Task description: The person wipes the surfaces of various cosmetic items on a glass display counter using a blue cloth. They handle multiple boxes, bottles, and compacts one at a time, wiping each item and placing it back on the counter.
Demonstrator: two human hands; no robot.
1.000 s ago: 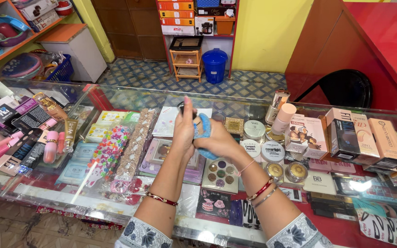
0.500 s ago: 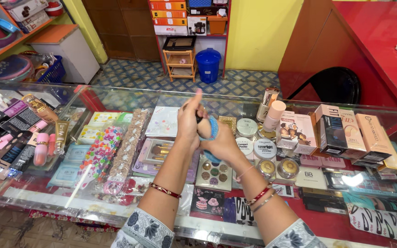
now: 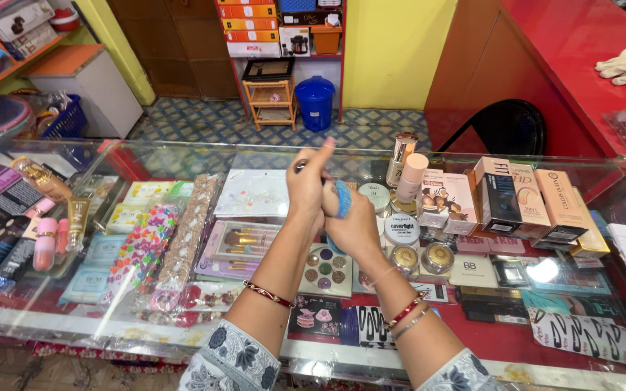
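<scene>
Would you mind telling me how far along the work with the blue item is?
In hand: both hands, left hand and right hand, are raised over the glass counter, clasped around a small blue item. Done: nothing shows as finished. Left: the item has not been set down; what it is cannot be told.

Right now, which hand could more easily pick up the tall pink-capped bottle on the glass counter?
Probably the right hand. It holds the blue round thing on the side nearer the pink-capped bottle. The left hand is farther away and pinches something small and dark.
</scene>
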